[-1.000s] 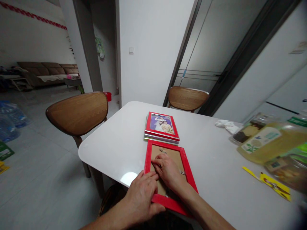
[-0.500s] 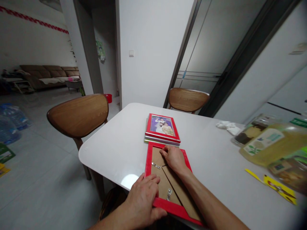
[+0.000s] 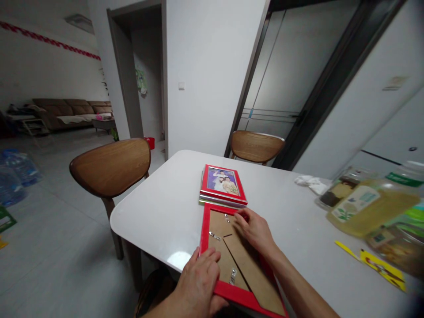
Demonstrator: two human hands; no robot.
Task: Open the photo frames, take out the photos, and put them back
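Note:
A red picture frame (image 3: 206,223) lies face down at the table's near edge, its brown backing board (image 3: 220,256) uppermost. Small metal clips (image 3: 232,277) sit along the board's edges, and a stand flap is cut into it. My left hand (image 3: 200,280) grips the frame's lower left corner, fingers over the red border. At the upper right of the backing, my right hand (image 3: 255,227) has its fingertips curled together; what they pinch, if anything, is hidden. Just beyond lies a stack of picture frames (image 3: 222,181), the top one red with a photo of people.
On the right of the white table (image 3: 159,207) stand a large bottle of yellow liquid (image 3: 361,207), clear jars (image 3: 394,243), crumpled tissue (image 3: 311,183) and a yellow packet (image 3: 380,267). Wooden chairs stand at the left (image 3: 112,165) and far side (image 3: 256,145).
My right hand has moved right along the top of the backing, uncovering a metal clip there. My left hand stays on the corner. The view has tilted up slightly.

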